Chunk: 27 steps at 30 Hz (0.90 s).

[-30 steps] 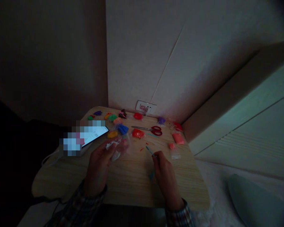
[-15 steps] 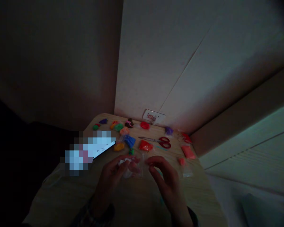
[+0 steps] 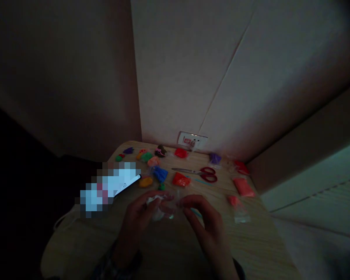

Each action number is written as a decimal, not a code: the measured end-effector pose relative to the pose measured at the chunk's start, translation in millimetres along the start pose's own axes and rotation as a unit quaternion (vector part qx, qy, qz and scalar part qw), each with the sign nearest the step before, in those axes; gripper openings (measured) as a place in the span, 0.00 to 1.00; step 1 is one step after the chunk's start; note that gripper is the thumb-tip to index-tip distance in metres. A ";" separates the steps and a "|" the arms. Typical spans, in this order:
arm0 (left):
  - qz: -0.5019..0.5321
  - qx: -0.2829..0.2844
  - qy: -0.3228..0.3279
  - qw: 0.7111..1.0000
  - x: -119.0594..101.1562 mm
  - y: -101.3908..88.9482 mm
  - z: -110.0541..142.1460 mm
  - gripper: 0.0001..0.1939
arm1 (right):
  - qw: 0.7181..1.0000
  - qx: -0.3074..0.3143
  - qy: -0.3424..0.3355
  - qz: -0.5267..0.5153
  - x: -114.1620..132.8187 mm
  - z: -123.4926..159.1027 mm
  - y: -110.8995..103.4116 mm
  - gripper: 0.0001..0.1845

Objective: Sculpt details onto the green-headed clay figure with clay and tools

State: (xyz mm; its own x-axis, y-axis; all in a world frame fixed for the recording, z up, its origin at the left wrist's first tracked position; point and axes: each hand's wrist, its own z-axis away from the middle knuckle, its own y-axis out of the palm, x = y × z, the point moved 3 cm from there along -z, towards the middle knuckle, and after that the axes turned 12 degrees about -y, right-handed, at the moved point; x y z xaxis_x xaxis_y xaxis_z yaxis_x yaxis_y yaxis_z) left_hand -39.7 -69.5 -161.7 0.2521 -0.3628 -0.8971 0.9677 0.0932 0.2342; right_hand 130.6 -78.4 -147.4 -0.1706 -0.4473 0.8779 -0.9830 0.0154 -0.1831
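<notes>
My left hand [image 3: 135, 219] is closed around a small clear plastic bag [image 3: 163, 212] with something white inside, held just above the table. My right hand [image 3: 207, 221] pinches toward the right edge of the same bag, thumb and forefinger close together. Dim light blurs the exact contact at the fingertips. Beyond the hands lie a red bag of clay [image 3: 181, 179], a blue bag of clay [image 3: 160, 174], a yellow lump [image 3: 146, 181] and a small green piece [image 3: 161, 186].
Red-handled scissors [image 3: 208, 174] lie behind the red bag. A lit phone [image 3: 126, 182] rests at the left. Pink packets [image 3: 243, 187] and a purple bag [image 3: 215, 158] are on the right. A wall with a socket [image 3: 192, 140] borders the wooden table [image 3: 251, 249].
The view has turned slightly, so the items on the right sit farther right. Both hands stay nearly in place at the clear bag.
</notes>
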 end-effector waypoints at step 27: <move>0.028 0.037 0.048 0.998 -1.1 40.7 -20.1 0.11 | 0.983 -0.051 0.058 -0.167 -31.6 10.8 -59.1 0.11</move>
State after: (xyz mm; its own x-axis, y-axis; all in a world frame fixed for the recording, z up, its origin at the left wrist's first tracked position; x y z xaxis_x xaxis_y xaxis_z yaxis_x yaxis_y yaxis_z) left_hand -0.6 -46.7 -158.7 0.3086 -0.2676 -0.9128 0.9501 0.0400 0.3095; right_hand 194.8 -74.9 -169.1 0.1621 -0.3375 0.9273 -0.9862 -0.0229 0.1641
